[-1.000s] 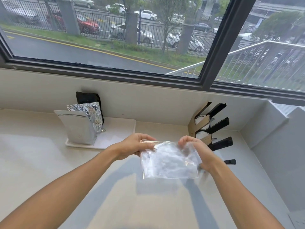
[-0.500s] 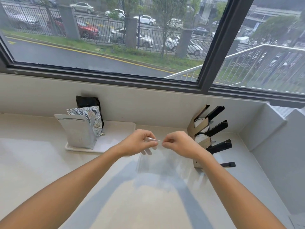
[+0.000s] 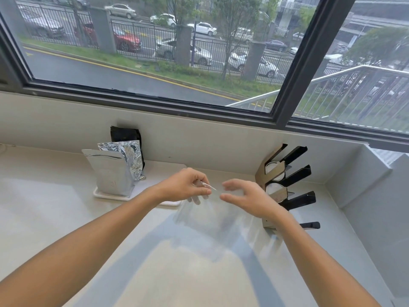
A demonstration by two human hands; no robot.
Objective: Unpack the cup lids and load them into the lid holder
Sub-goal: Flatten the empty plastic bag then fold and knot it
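My left hand (image 3: 188, 187) pinches the top edge of a clear plastic bag (image 3: 212, 216), which hangs blurred below it over the counter. I cannot tell what is inside the bag. My right hand (image 3: 247, 196) hovers just right of the bag's top edge with thumb and fingers apart, holding nothing. The lid holder (image 3: 285, 185), a wooden stand with black angled arms, stands right behind my right hand. White round lids (image 3: 273, 189) sit in its upper slots.
Silver foil pouches (image 3: 112, 171) and a black pouch (image 3: 125, 135) stand on a white tray (image 3: 108, 194) at the back left. The counter ends at a wall under the window and at a raised ledge (image 3: 358, 173) on the right.
The bag swung from stretched between both hands to hanging and blurred. My right hand has let go of its top edge and opened; my left hand keeps its pinch.
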